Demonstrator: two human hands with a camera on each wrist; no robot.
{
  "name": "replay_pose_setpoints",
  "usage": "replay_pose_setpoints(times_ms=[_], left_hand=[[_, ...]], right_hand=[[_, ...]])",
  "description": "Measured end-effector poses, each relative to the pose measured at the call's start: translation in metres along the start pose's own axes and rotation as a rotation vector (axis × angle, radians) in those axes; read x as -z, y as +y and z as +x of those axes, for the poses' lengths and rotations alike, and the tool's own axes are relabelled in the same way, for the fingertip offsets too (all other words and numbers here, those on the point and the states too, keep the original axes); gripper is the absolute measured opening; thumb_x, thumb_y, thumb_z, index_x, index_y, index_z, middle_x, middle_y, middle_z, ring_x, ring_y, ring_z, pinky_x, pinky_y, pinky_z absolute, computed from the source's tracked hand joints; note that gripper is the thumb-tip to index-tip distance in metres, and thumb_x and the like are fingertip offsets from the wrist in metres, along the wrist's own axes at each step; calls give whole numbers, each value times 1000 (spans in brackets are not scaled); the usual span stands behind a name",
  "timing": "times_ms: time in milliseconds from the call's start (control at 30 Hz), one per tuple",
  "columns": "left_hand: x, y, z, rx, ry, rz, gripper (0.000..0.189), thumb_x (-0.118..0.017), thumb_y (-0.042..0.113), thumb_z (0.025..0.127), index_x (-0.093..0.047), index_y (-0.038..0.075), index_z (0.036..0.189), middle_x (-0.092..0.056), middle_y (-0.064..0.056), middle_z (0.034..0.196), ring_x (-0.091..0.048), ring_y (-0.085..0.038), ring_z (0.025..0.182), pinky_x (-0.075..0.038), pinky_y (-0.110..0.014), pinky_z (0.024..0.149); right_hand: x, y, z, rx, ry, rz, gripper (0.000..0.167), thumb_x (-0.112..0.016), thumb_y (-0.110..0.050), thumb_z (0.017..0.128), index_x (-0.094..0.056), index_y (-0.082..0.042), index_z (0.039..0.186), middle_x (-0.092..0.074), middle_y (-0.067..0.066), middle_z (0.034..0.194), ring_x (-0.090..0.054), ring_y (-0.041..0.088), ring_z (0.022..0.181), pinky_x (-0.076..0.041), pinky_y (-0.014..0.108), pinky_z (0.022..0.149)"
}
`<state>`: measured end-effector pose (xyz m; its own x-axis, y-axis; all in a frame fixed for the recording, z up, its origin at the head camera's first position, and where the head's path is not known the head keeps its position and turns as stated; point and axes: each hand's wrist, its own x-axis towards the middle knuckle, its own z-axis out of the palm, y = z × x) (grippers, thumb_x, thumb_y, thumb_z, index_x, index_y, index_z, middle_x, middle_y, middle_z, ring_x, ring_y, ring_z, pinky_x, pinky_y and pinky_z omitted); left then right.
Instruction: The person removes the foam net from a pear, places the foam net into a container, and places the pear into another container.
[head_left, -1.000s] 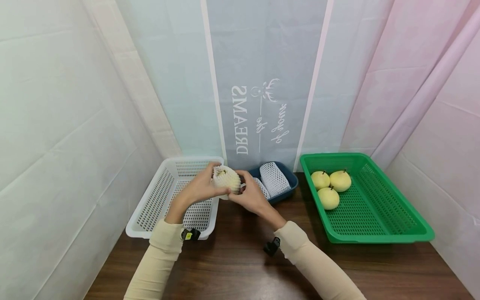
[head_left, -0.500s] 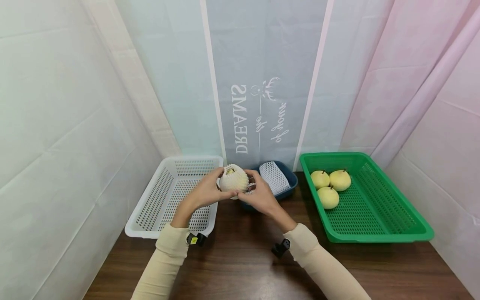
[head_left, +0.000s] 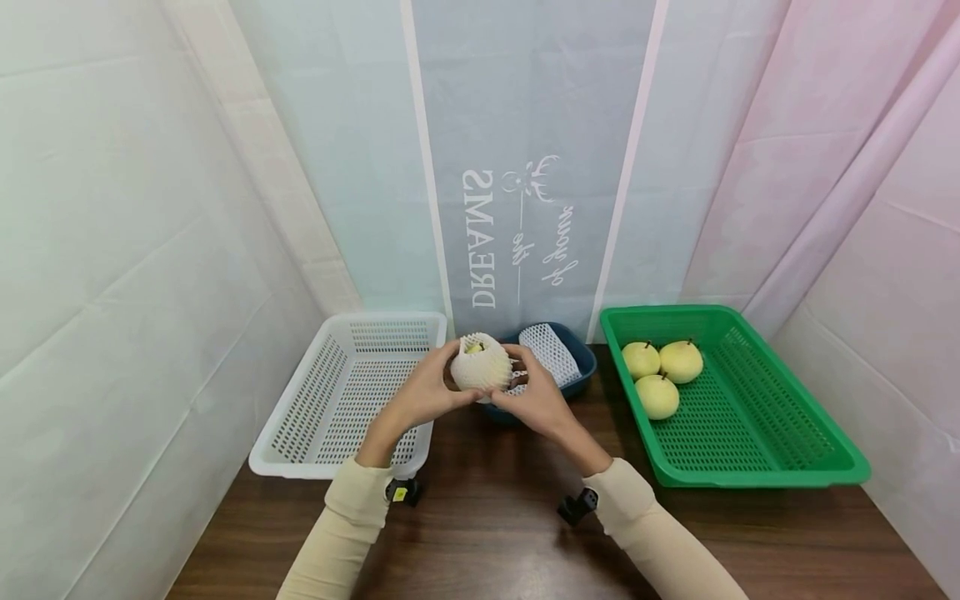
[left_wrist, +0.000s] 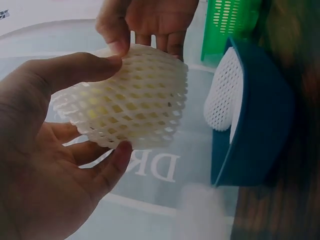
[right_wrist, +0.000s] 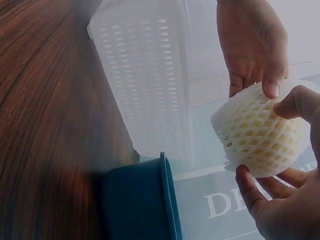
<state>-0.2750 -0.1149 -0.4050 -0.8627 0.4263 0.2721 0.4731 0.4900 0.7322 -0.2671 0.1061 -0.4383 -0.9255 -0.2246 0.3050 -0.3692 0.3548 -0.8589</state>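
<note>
A pale yellow pear, wrapped in a white foam net sleeve, is held up between both hands in front of the blue bin. My left hand grips its left side, thumb at the near side. On the opposite side my right hand grips it with curled fingers and thumb. In the left wrist view the net covers most of the fruit, with yellow showing through the mesh. The right wrist view shows both thumbs pressing on the net.
The dark blue bin holds white foam nets behind the hands. At left stands a white perforated basket. A green basket at right contains three pears. Beneath lies a dark wooden table.
Both hands have moved right with the pear, from beside the white basket to in front of the blue bin. The net now covers more of the pear.
</note>
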Motion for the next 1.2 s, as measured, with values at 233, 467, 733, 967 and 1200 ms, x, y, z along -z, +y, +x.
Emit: replay_pose_setpoints(times_ms=[233, 467, 733, 967, 1200], left_hand=[[-12, -1, -3, -8, 70, 11, 74, -92, 21, 85, -57, 6, 148, -68, -13, 135, -68, -26, 115, -59, -41, 94], [-23, 0, -6, -42, 108, -60, 73, -92, 17, 85, -56, 6, 148, -65, -12, 139, -68, -28, 120, -59, -50, 98], [-36, 1, -8, -77, 113, -109, 73, -91, 15, 86, -54, 8, 149, -60, -11, 141, -65, -26, 124, -61, -44, 99], [-46, 3, -11, -85, 101, -128, 72, -90, 18, 87, -54, 11, 149, -58, -9, 139, -63, -25, 120, -61, -46, 94], [-57, 2, -14, -84, 98, -108, 73, -91, 20, 87, -54, 12, 150, -59, -8, 142, -62, -24, 125, -61, -44, 97]], right_hand=[[8, 2, -9, 20, 15, 4, 72, -82, -13, 90, -49, -7, 153, -63, 18, 141, -65, 30, 115, -58, 40, 93], [14, 4, -16, 51, 15, 4, 70, -82, -11, 91, -49, -5, 153, -63, 20, 143, -65, 34, 122, -58, 49, 96], [21, 6, -25, 48, 8, -16, 69, -81, -12, 93, -48, -5, 152, -62, 21, 145, -64, 35, 127, -57, 53, 100], [28, 9, -33, 65, -3, -36, 67, -81, -10, 93, -48, -4, 152, -60, 20, 147, -61, 37, 131, -56, 55, 101], [34, 15, -42, 46, -15, -42, 66, -82, -9, 92, -50, -5, 150, -62, 22, 141, -66, 37, 120, -59, 50, 96]])
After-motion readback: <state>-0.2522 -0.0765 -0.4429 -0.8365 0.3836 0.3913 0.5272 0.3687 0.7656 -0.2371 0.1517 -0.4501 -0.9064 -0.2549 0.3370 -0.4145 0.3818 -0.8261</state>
